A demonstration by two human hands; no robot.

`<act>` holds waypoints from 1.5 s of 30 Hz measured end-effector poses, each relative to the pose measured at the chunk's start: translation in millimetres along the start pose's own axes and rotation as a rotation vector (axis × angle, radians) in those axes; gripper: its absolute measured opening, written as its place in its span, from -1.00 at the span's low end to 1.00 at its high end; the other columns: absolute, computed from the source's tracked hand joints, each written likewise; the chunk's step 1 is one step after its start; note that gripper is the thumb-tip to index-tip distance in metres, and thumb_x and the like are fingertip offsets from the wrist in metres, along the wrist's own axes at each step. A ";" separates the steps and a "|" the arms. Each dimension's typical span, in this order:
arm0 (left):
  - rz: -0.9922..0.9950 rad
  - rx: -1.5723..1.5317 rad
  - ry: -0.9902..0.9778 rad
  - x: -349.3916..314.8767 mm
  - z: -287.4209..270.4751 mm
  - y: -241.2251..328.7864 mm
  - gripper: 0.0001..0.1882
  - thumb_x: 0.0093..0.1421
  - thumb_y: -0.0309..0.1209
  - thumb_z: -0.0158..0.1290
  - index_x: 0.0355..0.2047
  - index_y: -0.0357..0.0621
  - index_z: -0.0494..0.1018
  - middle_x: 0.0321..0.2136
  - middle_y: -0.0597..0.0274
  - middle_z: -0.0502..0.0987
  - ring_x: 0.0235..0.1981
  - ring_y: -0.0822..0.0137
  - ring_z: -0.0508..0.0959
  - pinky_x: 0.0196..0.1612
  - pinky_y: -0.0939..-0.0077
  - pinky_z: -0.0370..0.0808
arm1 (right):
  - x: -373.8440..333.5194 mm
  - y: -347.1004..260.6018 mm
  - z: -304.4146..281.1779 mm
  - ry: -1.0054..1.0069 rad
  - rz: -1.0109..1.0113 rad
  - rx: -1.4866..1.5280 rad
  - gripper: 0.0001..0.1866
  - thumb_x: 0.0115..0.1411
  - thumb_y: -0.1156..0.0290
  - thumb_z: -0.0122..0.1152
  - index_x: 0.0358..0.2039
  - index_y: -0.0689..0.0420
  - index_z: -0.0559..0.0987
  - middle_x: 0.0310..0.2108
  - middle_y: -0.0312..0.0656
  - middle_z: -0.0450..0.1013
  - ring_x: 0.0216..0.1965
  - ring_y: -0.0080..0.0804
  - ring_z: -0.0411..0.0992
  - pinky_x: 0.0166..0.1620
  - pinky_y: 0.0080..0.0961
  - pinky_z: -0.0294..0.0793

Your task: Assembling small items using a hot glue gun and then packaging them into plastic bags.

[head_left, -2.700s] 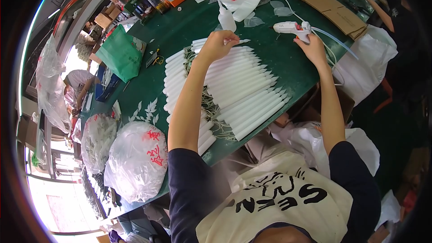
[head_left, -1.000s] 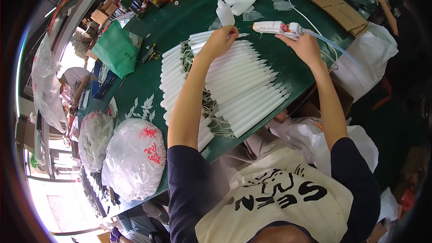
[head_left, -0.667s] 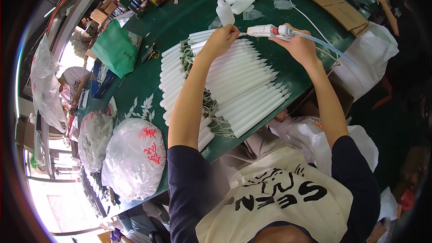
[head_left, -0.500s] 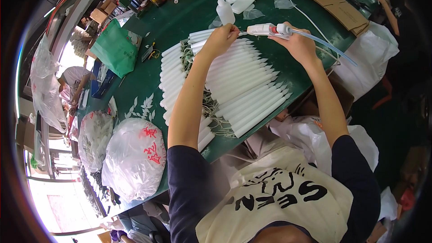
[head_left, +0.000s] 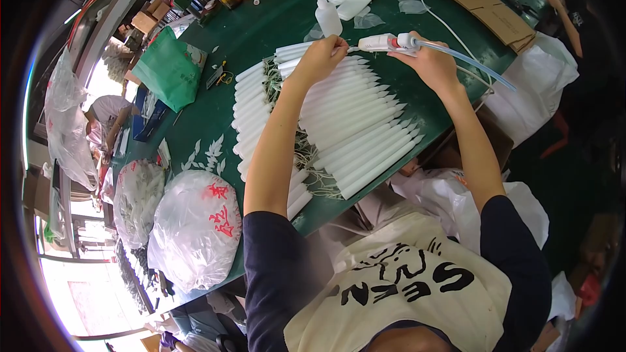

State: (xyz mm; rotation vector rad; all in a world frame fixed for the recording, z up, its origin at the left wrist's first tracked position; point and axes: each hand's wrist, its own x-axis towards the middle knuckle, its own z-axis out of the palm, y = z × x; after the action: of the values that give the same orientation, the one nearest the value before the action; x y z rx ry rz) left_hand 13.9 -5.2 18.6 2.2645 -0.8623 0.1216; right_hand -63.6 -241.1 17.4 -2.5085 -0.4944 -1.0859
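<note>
Covering green table (head_left: 261,32): white tubes (head_left: 352,124) | left hand (head_left: 321,58) pinching tube end | right hand (head_left: 427,62) gripping glue gun (head_left: 388,42)

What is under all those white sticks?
Under the white sticks a tangle of green stems and wires pokes out, lying on the green table. The left forearm crosses over them, so what lies beneath the middle of the row is covered.

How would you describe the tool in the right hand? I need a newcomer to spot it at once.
On the green table, past the fanned row of white tapered sticks, the right hand grips a white glue gun. Unlike the sticks, it trails a clear hose.
</note>
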 end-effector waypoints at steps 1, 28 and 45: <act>-0.005 0.000 -0.003 -0.1 0.1 0.3 -0.78 0.12 -0.39 -0.08 -0.36 -0.34 0.40 -0.46 -0.02 0.51 -0.42 0.09 0.50 -0.30 0.39 0.40 | 0.0 0.4 0.1 0.000 -0.002 -0.011 -0.60 -0.06 0.08 0.29 -0.51 0.14 0.39 -0.72 -0.14 0.36 -0.68 -0.10 0.35 -0.63 -0.42 0.31; -0.048 0.094 -0.078 1.1 -2.1 -2.3 -0.74 0.14 -0.36 -0.06 -0.34 -0.38 0.41 -0.44 0.03 0.52 -0.40 0.22 0.50 -0.25 0.44 0.40 | 0.2 1.0 5.4 0.029 -0.078 -0.061 -0.57 -0.09 0.08 0.31 -0.56 0.26 0.50 -0.63 -0.07 0.42 -0.69 -0.12 0.36 -0.61 -0.46 0.35; -0.048 0.120 -0.063 -0.5 -2.5 0.1 -0.75 0.13 -0.36 -0.05 -0.35 -0.36 0.41 -0.42 0.03 0.52 -0.38 0.18 0.50 -0.24 0.43 0.39 | 0.7 -3.7 -1.0 -0.036 -0.032 -0.085 -0.52 -0.11 0.04 0.31 -0.52 0.30 0.54 -0.53 0.02 0.48 -0.67 -0.14 0.41 -0.58 -0.48 0.40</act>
State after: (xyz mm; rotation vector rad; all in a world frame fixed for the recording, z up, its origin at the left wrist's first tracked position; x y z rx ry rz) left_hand 13.8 -3.4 20.4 2.4106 -0.8529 0.0828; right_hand -65.5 -238.2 19.3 -2.6061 -0.5099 -1.0970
